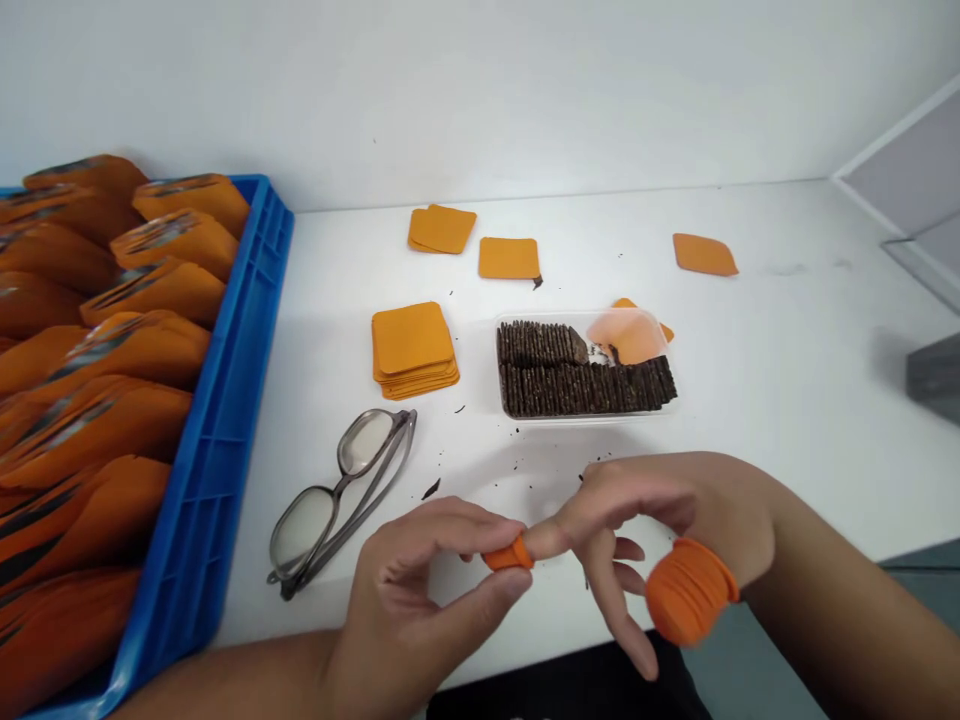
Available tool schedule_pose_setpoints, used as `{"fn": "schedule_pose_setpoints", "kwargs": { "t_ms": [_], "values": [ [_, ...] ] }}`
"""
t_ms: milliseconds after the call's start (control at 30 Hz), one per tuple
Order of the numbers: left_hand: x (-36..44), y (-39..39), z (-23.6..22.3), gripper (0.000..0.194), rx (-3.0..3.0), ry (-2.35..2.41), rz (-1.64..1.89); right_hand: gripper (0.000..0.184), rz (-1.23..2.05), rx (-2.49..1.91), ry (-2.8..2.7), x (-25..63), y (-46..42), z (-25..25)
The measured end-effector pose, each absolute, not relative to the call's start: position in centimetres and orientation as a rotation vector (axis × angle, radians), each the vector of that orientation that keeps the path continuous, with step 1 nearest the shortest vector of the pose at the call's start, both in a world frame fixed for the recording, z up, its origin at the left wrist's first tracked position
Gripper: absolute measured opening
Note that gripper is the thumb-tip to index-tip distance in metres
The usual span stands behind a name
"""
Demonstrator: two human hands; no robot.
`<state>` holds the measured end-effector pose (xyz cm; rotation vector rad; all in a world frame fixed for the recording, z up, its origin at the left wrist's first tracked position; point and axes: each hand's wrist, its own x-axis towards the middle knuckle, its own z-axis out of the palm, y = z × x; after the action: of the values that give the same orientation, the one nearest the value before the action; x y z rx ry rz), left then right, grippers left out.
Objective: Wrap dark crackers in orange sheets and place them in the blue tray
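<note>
I can read no text, brand, number or sign from here. On the orange packets (pixel 150 345) in the blue crate (pixel 229 420), left of the left hand (pixel 390 590), I see dark and pale streaks, too blurred for me to tell whether they are print. Beyond the hands, the orange card stack (pixel 412 340) and the clear tray, nearer the right hand (pixel 675 500), show me nothing legible either.

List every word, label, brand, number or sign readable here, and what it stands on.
No readable text.
Orange packs in the crate: dark streaks, too blurred to tell whether they are print.
Cards, tub, glasses, finger cots: none visible.
</note>
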<state>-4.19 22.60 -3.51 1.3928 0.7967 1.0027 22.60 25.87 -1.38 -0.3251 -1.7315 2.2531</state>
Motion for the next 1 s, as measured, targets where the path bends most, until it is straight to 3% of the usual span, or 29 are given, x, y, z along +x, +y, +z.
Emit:
{"fn": "schedule_pose_setpoints", "kwargs": {
  "t_ms": [100, 233, 400, 567, 867, 1000],
  "values": [
    [-4.3, 22.7, -3.8, 0.03, 1.339, 0.768, 1.0, 0.073, 2.222, -0.27, -1.664, 22.6, 25.5, -2.2],
    [-4.1, 23.0, -3.8, 0.046, 1.388, 0.738, 0.969, 0.07, 2.223, -0.176, -1.586, 21.5, 25.4, -3.5],
    [-3.9, 23.1, -3.3, 0.028, 1.421, 0.797, 0.964, 0.066, 2.219, -0.162, -1.631, 20.5, 25.4, -3.5],
    [-3.9, 23.0, -3.4, 0.027, 1.424, 0.781, 0.986, 0.069, 2.114, -0.362, -1.783, 21.1, 25.3, -2.1],
    [-4.1, 22.6, -3.1, 0.019, 1.334, 0.889, 0.989, 0.046, 2.153, -0.562, -1.625, 22.3, 25.5, 0.1],
    [-4.1, 22.8, -3.1, 0.026, 1.371, 0.868, 0.991, 0.055, 2.037, -0.563, -1.526, 22.5, 26.0, 0.0]
  ]
}}
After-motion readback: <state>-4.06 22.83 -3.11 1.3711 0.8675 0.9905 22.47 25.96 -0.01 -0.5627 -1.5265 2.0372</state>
